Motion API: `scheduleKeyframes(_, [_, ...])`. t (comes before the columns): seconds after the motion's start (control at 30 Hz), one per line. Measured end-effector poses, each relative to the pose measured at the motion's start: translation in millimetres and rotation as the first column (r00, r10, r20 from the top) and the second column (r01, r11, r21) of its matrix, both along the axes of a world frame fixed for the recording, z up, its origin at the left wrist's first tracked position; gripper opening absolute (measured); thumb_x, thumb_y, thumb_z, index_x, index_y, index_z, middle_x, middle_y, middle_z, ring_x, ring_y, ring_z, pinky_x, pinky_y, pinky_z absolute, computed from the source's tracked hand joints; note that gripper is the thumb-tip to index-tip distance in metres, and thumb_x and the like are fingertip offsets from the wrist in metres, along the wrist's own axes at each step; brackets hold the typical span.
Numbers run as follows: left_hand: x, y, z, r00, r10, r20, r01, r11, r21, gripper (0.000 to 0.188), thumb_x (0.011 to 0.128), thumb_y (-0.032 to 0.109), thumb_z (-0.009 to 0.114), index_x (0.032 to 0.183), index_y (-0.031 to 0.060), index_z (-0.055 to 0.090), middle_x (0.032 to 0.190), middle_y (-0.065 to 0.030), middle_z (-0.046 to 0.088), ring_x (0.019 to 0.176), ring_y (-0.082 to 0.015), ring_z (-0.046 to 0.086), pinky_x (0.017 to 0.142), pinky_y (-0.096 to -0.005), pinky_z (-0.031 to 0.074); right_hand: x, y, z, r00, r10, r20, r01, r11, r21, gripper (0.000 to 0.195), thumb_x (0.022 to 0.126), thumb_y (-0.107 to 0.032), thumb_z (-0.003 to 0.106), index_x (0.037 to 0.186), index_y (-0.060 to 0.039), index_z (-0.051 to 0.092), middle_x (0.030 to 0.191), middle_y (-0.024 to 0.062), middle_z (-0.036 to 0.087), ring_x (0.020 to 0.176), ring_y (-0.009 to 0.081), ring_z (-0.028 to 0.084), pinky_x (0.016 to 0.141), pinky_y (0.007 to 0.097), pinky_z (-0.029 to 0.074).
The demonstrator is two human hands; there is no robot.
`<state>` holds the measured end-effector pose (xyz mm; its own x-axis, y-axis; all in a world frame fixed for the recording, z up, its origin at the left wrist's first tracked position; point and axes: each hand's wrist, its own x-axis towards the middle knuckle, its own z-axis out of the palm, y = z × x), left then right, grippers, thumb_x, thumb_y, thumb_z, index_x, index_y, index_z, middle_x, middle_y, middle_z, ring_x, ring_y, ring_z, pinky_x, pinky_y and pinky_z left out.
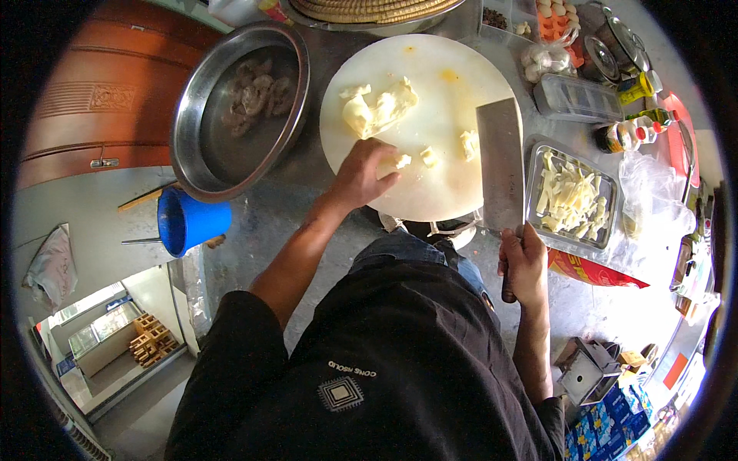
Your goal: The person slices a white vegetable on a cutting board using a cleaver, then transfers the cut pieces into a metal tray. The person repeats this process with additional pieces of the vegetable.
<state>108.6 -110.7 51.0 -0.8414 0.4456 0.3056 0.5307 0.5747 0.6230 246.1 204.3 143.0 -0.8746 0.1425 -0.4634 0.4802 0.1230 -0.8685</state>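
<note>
My right hand (523, 262) grips the handle of a cleaver (500, 167), whose broad blade overlaps the right edge of a round white cutting board (426, 190). On the board's lower left part rests my left hand (366, 173), fingers bent, beside a small pale yellow piece (403, 161). Whether its fingers touch that piece I cannot tell. A larger pale yellow chunk (380, 109), probably a vegetable, lies just above this hand. Other small pieces (429, 157) are on the board, one close to the blade. Pale cut strips (568, 193) fill a metal tray (612, 222) at the right.
Left of the board stands a large metal basin (181, 138) with greyish contents in liquid. A lidded plastic container (576, 97), bottles (620, 137) and a clear plastic bag (654, 190) are at the right. On the floor to the left is a blue bucket (199, 222).
</note>
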Motion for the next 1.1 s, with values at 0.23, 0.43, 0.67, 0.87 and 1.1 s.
scheduleKeyframes(0.23, [-14.9,14.2,-27.2,0.926,0.158,0.342,-0.177,0.984,0.024,0.022,0.089,0.012,0.074,0.107,0.0,0.072,0.101,-0.0142,0.075,0.092,-0.0252,0.073,0.083,-0.0357,0.058,4.1,27.2,-35.5,0.994,-0.106,-0.03,0.102,0.987,-0.122,0.022,0.106,-0.019,0.055,0.093,-0.0024,0.058,0.063,0.0026,0.053,0.049,0.0108,0.049,0.046,0.0277,0.04])
scheduleKeyframes(0.43, [-14.7,16.8,-36.5,0.95,0.172,0.262,-0.206,0.973,0.108,0.021,0.089,0.01,0.072,0.107,-0.0002,0.071,0.101,-0.015,0.075,0.092,-0.0269,0.073,0.085,-0.038,0.057,7.1,53.9,-93.0,0.994,-0.099,0.052,0.11,0.945,-0.307,0.025,0.106,-0.025,0.053,0.093,-0.0045,0.057,0.066,0.005,0.057,0.048,0.0144,0.053,0.047,0.0281,0.045])
scheduleKeyframes(0.67, [7.8,24.2,-36.4,0.936,0.247,0.252,-0.285,0.95,0.128,0.045,0.087,0.011,0.073,0.13,0.001,0.06,0.123,-0.0168,0.066,0.116,-0.0324,0.061,0.103,-0.0426,0.048,9.2,51.1,-105.5,0.994,-0.024,0.11,0.068,0.906,-0.417,0.035,0.106,-0.03,0.053,0.081,-0.0056,0.056,0.065,0.0064,0.057,0.047,0.0161,0.054,0.045,0.0281,0.044])
scheduleKeyframes(0.87, [7.4,90.2,-43.5,0.979,0.197,0.059,-0.203,0.972,0.118,0.084,0.083,0.023,0.079,0.152,-0.001,0.039,0.15,-0.0229,0.047,0.139,-0.0365,0.044,0.118,-0.0517,0.033,10.6,31.3,-108.7,0.983,0.051,0.177,0.034,0.894,-0.448,0.027,0.105,-0.024,0.056,0.086,-0.0052,0.057,0.067,0.0057,0.058,0.05,0.017,0.056,0.047,0.0305,0.045])
scheduleKeyframes(1.1, [-11.4,147.2,-38.0,0.994,0.096,-0.051,-0.091,0.992,0.089,0.067,0.081,0.018,0.081,0.141,0.0039,0.055,0.138,-0.0153,0.06,0.13,-0.033,0.053,0.111,-0.0488,0.035,15.4,3.1,-113.6,0.978,0.113,0.178,-0.012,0.873,-0.488,0.028,0.107,-0.027,0.052,0.09,-0.0056,0.056,0.066,0.0052,0.058,0.05,0.0155,0.056,0.047,0.0286,0.045])
